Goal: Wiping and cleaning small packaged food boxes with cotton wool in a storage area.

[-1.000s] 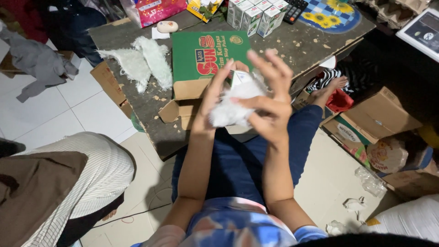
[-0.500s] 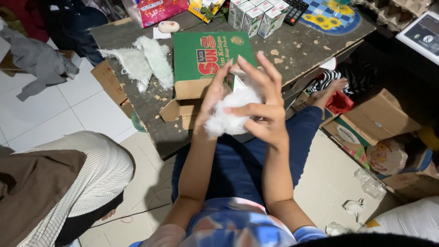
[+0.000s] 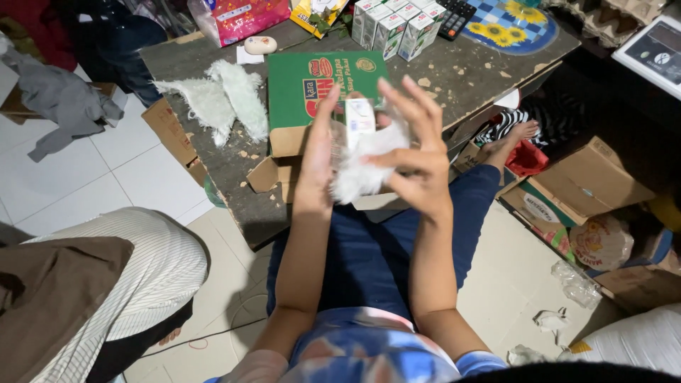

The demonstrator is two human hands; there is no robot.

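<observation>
I hold a small white carton (image 3: 360, 120) wrapped in white fluffy fibre (image 3: 362, 167) between my left hand (image 3: 317, 152) and right hand (image 3: 418, 152), fingers spread, raised just above the green cardboard box (image 3: 312, 92); more fibre (image 3: 223, 99) lies left of that box

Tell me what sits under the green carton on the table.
The green carton lies on flattened brown cardboard on the dark table. The hands and white fluff cover its near edge.
</observation>
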